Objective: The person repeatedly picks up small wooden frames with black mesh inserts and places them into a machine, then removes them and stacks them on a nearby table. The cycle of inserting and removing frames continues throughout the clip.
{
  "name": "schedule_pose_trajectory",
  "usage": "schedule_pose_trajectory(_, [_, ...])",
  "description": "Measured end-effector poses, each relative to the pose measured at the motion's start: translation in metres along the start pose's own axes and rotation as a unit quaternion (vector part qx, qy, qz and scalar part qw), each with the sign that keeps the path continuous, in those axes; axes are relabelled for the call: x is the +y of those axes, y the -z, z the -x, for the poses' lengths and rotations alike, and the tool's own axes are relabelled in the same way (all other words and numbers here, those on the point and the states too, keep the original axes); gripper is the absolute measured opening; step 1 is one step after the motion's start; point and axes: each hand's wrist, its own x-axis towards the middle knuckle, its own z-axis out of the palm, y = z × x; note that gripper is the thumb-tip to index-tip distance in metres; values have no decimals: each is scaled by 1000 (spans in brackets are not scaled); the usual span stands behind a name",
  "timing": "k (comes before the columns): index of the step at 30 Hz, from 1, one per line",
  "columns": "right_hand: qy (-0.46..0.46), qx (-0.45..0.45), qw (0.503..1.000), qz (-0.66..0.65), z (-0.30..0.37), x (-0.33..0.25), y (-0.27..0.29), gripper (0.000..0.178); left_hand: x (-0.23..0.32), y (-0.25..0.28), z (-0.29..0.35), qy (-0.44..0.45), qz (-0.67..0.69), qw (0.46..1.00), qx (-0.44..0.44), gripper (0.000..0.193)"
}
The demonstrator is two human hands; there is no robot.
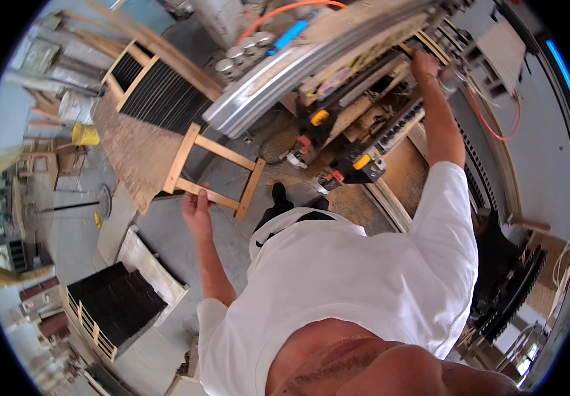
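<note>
A light wooden frame [224, 152], made of two end pieces joined by two rails, is in my left hand [197, 204]. The fingers of that hand are closed on its near rail, close to one corner. My right arm stretches far over the machine at the right. There my right hand [425, 65] is closed beside light wooden strips [432, 47] at the machine's far end; what lies under its fingers is hidden. Long metal rails of the machine with yellow-and-black end blocks [320, 119] run between my two hands.
A curved silver metal beam [258, 92] crosses in front of me. On the left, slatted dark frames [163, 92] stand on a board [121, 132]. A stack of dark slats [116, 303] sits lower left, and a yellow bucket [85, 134] stands farther off. Sawdust covers the machine base [400, 178].
</note>
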Motion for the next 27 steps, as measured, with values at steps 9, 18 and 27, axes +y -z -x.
schedule_pose_trajectory(9, [121,236,872,-411,129,-85,124,26,99,115,-146,-88,196,977,9,22])
schedule_pose_trajectory(18, [6,111,823,-557,355,-218,162,20,140,150,-402,-33,176,983,-29,23])
schedule_pose_trajectory(27, [-127,-89,852,-500,462,-273,55,19,129,110,-453,-72,-6,997,35,51])
